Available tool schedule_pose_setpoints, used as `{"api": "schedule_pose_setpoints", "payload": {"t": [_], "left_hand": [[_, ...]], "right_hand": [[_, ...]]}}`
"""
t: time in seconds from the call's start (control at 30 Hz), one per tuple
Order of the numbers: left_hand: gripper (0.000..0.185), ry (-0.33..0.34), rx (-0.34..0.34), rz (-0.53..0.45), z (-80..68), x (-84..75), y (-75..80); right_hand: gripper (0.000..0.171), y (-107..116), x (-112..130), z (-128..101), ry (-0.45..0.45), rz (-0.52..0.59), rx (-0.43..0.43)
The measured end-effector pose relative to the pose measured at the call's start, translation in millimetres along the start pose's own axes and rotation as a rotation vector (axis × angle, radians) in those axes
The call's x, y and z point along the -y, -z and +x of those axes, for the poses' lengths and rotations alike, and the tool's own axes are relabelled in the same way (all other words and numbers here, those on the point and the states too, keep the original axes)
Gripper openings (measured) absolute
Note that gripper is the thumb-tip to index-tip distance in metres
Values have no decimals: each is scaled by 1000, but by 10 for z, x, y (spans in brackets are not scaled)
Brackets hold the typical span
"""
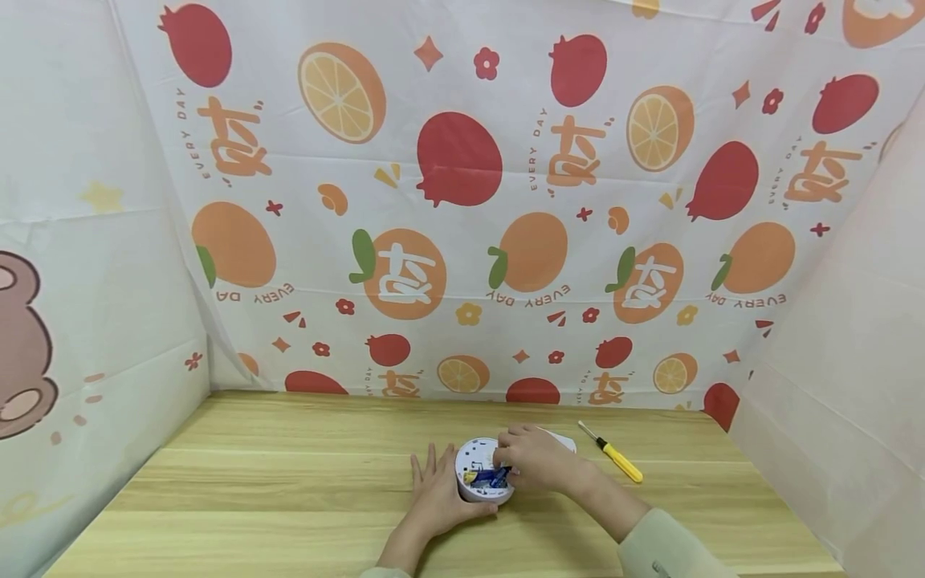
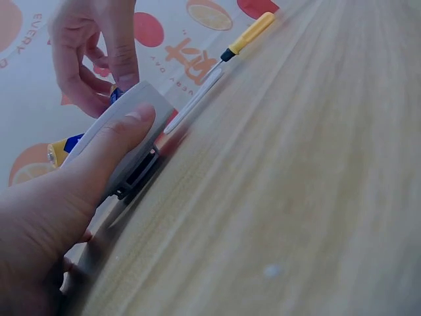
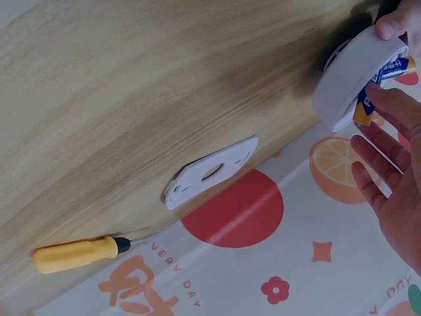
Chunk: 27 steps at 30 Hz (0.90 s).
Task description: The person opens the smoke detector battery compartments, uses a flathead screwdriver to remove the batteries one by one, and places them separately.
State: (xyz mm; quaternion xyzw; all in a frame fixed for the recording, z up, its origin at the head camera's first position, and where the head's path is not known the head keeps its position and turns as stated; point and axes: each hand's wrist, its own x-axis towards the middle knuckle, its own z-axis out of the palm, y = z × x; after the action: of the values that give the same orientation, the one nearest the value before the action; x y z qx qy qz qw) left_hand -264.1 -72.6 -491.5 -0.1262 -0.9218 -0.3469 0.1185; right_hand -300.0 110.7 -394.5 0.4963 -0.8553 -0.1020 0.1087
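Observation:
A round white device [image 1: 473, 457] lies on the wooden table [image 1: 289, 490] with blue and yellow batteries [image 1: 490, 479] showing in its open side. My left hand [image 1: 437, 490] holds its left edge, thumb curled on the rim [image 2: 141, 105], fingers straight beside it. My right hand [image 1: 535, 461] reaches over from the right, and in the left wrist view its thumb and forefinger [image 2: 92, 59] pinch a blue battery. The right wrist view shows the device [image 3: 348, 72] tilted on edge, with my other fingers [image 3: 388, 171] spread beside the batteries [image 3: 395, 66].
A white cover plate [image 3: 210, 171] lies flat just right of the device. A yellow-handled screwdriver [image 1: 623, 464] lies further right, near the back. Fruit-printed cloth [image 1: 462, 201] walls the table on three sides.

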Motion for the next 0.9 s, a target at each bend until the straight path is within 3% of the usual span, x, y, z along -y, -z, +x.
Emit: {"api": "schedule_pose_setpoints", "payload": {"t": [0.9], "left_hand": [[109, -14, -13, 15, -8, 2, -1]], "right_hand": [[12, -18, -15, 59, 57, -45, 9]]}}
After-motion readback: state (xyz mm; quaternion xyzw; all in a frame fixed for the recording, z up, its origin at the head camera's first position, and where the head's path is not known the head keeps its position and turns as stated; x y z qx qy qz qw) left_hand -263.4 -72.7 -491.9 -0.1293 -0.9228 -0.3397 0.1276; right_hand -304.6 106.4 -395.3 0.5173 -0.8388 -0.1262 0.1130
